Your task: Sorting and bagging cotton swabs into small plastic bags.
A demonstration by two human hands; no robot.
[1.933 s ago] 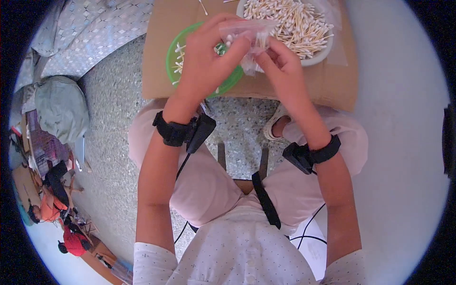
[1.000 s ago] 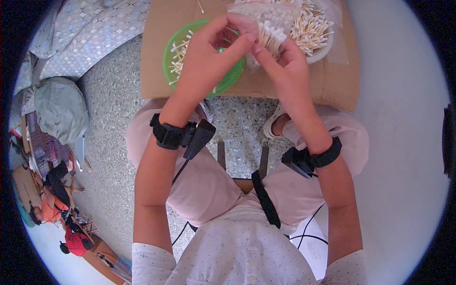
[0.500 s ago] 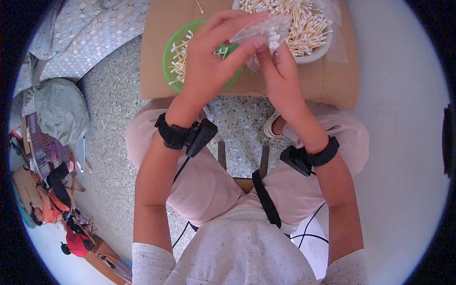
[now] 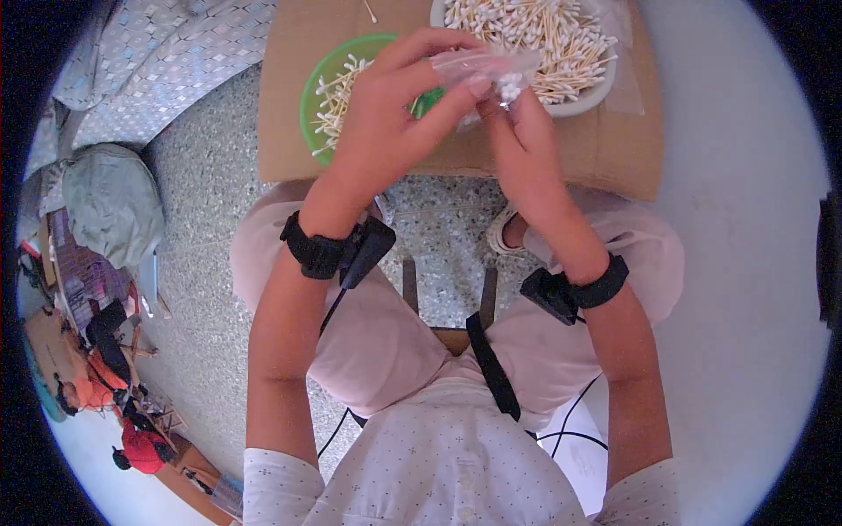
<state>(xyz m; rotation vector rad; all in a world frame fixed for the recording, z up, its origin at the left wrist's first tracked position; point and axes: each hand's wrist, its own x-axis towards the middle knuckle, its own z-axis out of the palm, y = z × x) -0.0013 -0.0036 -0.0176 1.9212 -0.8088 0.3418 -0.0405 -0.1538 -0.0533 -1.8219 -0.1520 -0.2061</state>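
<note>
Between both hands is a clear plastic bag (image 4: 472, 67), its mouth toward my left hand. White cotton swab tips (image 4: 509, 86) show bunched at its right end. My left hand (image 4: 399, 110) pinches the bag between thumb and fingers above a green bowl (image 4: 309, 114). Cotton swabs (image 4: 338, 98) lie in that bowl, partly hidden by the hand. My right hand (image 4: 523, 136) is closed around the bag's lower right part, with a bundle of swabs inside it. Just beyond is a white bowl (image 4: 605, 88) heaped with loose cotton swabs (image 4: 561, 48).
The bowls stand on a brown cardboard surface (image 4: 605, 158). One loose swab (image 4: 370, 10) lies at its far edge. More clear plastic (image 4: 627, 88) lies right of the white bowl. A pale wall (image 4: 745, 219) borders the right side. People (image 4: 145, 445) sit far off at left.
The bag has tilted and flattened between my hands, and fewer swab tips show through it. My left hand has shifted slightly; both hands keep their hold.
</note>
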